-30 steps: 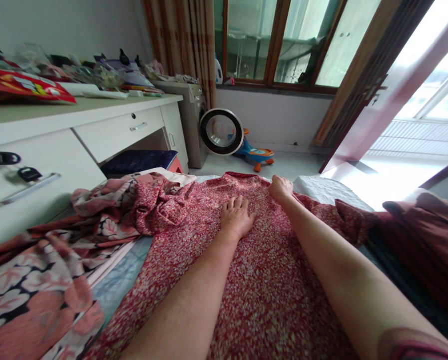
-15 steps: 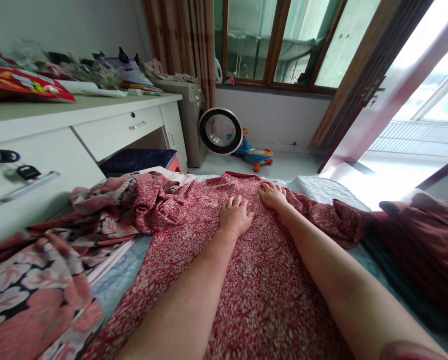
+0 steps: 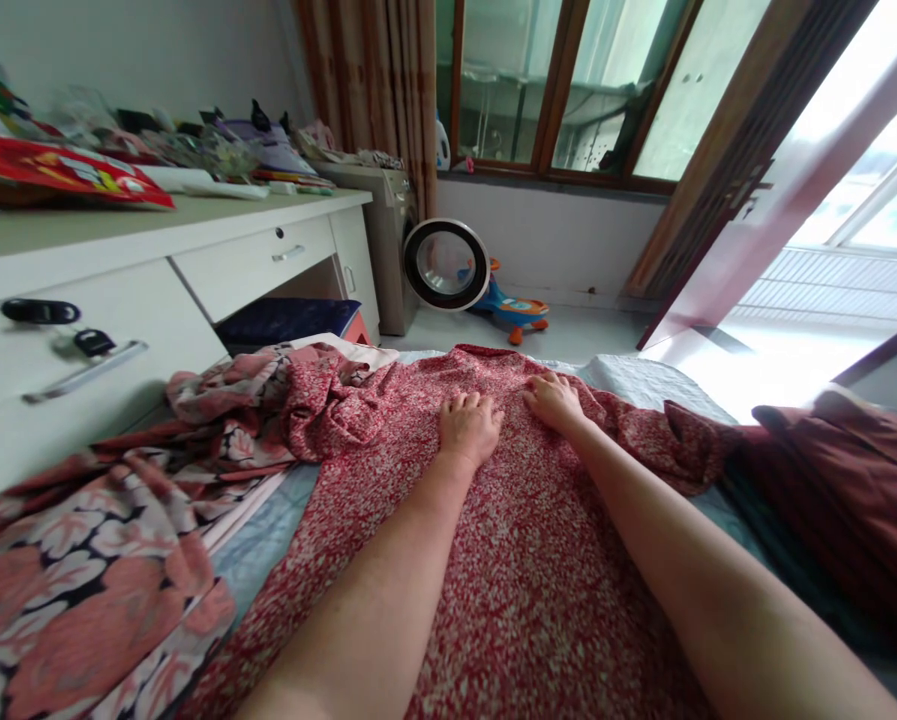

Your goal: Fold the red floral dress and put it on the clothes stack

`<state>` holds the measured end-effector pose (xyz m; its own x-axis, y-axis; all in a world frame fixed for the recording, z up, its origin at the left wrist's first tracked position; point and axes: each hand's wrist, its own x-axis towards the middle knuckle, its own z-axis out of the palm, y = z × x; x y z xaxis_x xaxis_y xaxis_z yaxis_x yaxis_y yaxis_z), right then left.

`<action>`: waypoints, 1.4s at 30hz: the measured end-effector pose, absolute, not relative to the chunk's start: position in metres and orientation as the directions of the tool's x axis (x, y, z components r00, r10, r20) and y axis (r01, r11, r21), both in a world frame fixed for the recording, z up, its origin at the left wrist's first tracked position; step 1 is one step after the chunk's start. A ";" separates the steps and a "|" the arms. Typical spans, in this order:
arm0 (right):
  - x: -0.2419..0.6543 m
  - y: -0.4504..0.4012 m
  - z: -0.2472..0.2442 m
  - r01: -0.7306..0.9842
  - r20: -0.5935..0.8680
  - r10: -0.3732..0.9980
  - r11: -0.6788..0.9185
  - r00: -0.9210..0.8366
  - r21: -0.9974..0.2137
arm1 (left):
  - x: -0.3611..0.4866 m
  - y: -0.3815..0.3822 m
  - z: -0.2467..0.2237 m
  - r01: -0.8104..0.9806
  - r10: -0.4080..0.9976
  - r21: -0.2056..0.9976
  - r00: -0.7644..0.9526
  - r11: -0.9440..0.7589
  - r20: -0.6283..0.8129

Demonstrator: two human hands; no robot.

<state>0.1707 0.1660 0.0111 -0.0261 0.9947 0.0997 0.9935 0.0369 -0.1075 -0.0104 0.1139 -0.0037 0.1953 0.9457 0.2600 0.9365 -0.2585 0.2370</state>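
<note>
A red garment with a pale speckled pattern (image 3: 523,560) lies spread over the bed, its collar end away from me and its sleeves out to both sides. My left hand (image 3: 470,428) rests on the upper middle of the cloth, palm down, fingers apart and slightly bent. To its right and a little farther off, my right hand (image 3: 554,401) lies on the garment near the shoulder, fingers also slightly bent and holding nothing. A floral pink and black cloth (image 3: 95,590) is bunched at the left, against the garment's left sleeve.
Folded dark red clothes (image 3: 853,480) lie at the right. A white desk (image 3: 245,262) with bags on top stands left. Beyond the bed are a washing machine with its round door (image 3: 446,265) open and a blue ride-on toy (image 3: 512,305).
Both hands stay on the garment; the fingers look slightly more bent and the left thumb is closer in. The view has shifted a little to the left.
</note>
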 end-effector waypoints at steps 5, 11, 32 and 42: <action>0.163 0.151 0.018 0.992 0.076 0.997 -0.024 0.033 -0.120 | -0.024 0.120 -0.002 0.959 0.961 0.248 0.070 -0.139 0.267; 0.119 0.106 0.013 0.962 0.085 0.989 0.136 -0.119 -0.237 | -0.033 0.124 -0.003 0.964 0.975 0.251 0.031 -0.088 0.222; 0.104 0.078 -0.001 0.944 0.140 0.960 0.267 -0.243 -0.194 | -0.068 0.177 0.024 0.973 0.996 0.213 0.084 -0.086 0.017; 0.103 0.076 0.000 0.939 0.159 0.956 0.278 -0.248 -0.205 | -0.116 0.226 0.027 0.985 0.994 0.142 -0.106 0.101 0.027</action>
<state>0.1034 0.0762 0.0003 -0.2484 0.9556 0.1586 0.9385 0.2780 -0.2046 -0.1156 0.2264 0.0268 -0.1063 0.9940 0.0268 0.9846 0.1015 0.1425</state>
